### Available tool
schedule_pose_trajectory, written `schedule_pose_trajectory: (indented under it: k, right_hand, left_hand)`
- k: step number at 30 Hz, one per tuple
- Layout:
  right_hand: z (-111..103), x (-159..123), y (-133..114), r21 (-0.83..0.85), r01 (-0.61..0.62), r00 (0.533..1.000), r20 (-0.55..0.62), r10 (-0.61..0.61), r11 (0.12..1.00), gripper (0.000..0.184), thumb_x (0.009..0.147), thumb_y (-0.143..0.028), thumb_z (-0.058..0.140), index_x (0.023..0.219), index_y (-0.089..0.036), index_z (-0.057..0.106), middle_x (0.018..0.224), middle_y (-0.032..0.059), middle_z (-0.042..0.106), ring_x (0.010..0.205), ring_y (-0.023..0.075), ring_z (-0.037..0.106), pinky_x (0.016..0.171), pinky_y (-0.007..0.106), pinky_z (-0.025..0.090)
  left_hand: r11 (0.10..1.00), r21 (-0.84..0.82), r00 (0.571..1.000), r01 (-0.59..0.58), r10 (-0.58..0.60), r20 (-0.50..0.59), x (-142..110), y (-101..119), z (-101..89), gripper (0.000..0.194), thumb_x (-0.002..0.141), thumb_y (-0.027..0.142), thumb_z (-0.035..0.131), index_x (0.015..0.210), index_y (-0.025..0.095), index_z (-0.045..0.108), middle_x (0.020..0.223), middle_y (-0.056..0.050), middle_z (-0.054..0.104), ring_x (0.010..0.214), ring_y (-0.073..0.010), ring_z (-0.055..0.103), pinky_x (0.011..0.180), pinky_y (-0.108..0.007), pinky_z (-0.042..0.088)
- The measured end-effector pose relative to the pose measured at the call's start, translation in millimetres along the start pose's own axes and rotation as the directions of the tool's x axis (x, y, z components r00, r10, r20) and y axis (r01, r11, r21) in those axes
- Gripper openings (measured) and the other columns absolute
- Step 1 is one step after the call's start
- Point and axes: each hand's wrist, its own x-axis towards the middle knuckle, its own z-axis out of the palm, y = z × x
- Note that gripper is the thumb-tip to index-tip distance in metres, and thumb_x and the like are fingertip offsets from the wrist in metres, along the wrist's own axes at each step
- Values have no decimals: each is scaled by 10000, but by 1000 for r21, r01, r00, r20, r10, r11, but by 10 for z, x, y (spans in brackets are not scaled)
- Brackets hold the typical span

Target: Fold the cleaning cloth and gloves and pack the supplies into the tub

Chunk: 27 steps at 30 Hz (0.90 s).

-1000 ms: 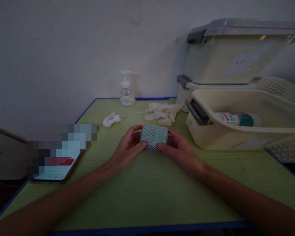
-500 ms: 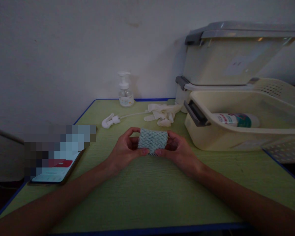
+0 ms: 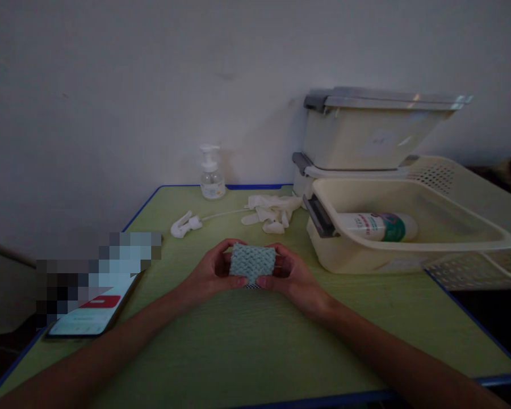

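Note:
Both my hands hold a small pale-blue knitted pad (image 3: 252, 263) just above the green table (image 3: 247, 346), near its middle. My left hand (image 3: 210, 271) pinches the pad's left end, thumb in front and fingers curled over the top. My right hand (image 3: 290, 275) grips the right end the same way. A dark checked edge shows under the pad's lower rim. Both forearms reach in from the near edge of the table.
A phone (image 3: 91, 312) with a lit screen lies at the left edge. At the back stand a pump bottle (image 3: 210, 173), a white clip (image 3: 183, 224) and pale gloves (image 3: 270, 207). On the right, an open cream tub (image 3: 404, 247) holds a lying bottle (image 3: 377, 226); a lidded box (image 3: 375, 133) stands behind it.
The view has pulled back and tilted up, so everything sits lower in the picture. My hands have squeezed the pad's ends closer together, and it looks narrower than a second ago.

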Motion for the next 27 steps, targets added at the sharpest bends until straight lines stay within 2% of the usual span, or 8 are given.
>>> schedule_pose_trajectory:
  k: [5, 9, 12, 15, 19, 21, 24, 27]
  right_hand:
    - [-5, -20, -12, 31, -30, 998, 49, 28, 999, 503, 569, -273, 762, 943, -220, 430, 835, -18, 608, 704, 121, 601, 639, 274, 489]
    - [-12, -43, -26, -33, 41, 995, 92, -38, 999, 524, 602, -220, 720, 1018, -235, 401, 838, -22, 582, 738, 121, 590, 673, 277, 478]
    - [-7, -85, -58, -240, 159, 987, 64, -148, 958, 462, 630, -177, 669, 1020, -218, 425, 865, -4, 563, 781, 131, 573, 722, 297, 469]
    - [22, -179, -171, -481, 275, 955, 42, -292, 832, 393, 642, -129, 600, 1000, -197, 453, 887, 15, 571, 796, 140, 560, 701, 280, 458]
    - [31, -368, -510, -722, 329, 913, 79, -400, 609, 337, 652, -148, 583, 975, -186, 492, 812, 8, 596, 697, 138, 550, 644, 266, 427]
    - [-15, -467, -744, -793, 334, 899, 106, -425, 509, 307, 667, -169, 591, 962, -188, 508, 801, 10, 611, 687, 144, 557, 619, 255, 412]
    - [-143, -586, -1113, -858, 367, 868, 178, -464, 358, 252, 663, -163, 609, 897, -191, 522, 795, 3, 626, 683, 138, 564, 616, 238, 398]
    - [-313, -655, -1435, -921, 343, 830, 203, -520, 187, 241, 613, -115, 590, 829, -194, 517, 739, -13, 618, 638, 126, 547, 573, 220, 366]
  left_hand:
    - [998, 34, 998, 58, -58, -13, -10, 31, 25, 507, 594, 262, 776, 986, 187, 464, 772, 7, 594, 665, -124, 578, 553, -215, 464]
    - [999, 38, 1000, -5, 6, -29, -20, 27, 62, 481, 566, 259, 786, 942, 183, 495, 833, -14, 613, 785, -163, 601, 704, -282, 491]
    - [986, 158, 994, -47, 61, -86, -29, 40, 76, 451, 556, 247, 788, 914, 175, 523, 848, -20, 615, 826, -184, 596, 761, -307, 475]
    - [929, 360, 983, -82, 135, -125, -31, 117, 99, 420, 554, 239, 784, 897, 164, 555, 847, -25, 615, 853, -194, 577, 782, -303, 448]
    - [844, 511, 965, -161, 244, -98, 0, 367, 225, 392, 538, 255, 771, 859, 159, 568, 811, -21, 604, 813, -195, 555, 748, -300, 434]
    - [792, 568, 957, -223, 288, -27, 42, 551, 351, 323, 575, 254, 744, 831, 166, 570, 786, -10, 601, 773, -178, 547, 724, -286, 426]
    - [684, 645, 922, -341, 376, 90, 160, 837, 606, 235, 628, 255, 709, 795, 173, 564, 745, 9, 591, 724, -156, 537, 675, -257, 412]
    - [572, 689, 858, -446, 493, 147, 356, 1037, 883, 189, 650, 235, 680, 765, 174, 542, 726, 17, 586, 692, -142, 530, 648, -244, 401]
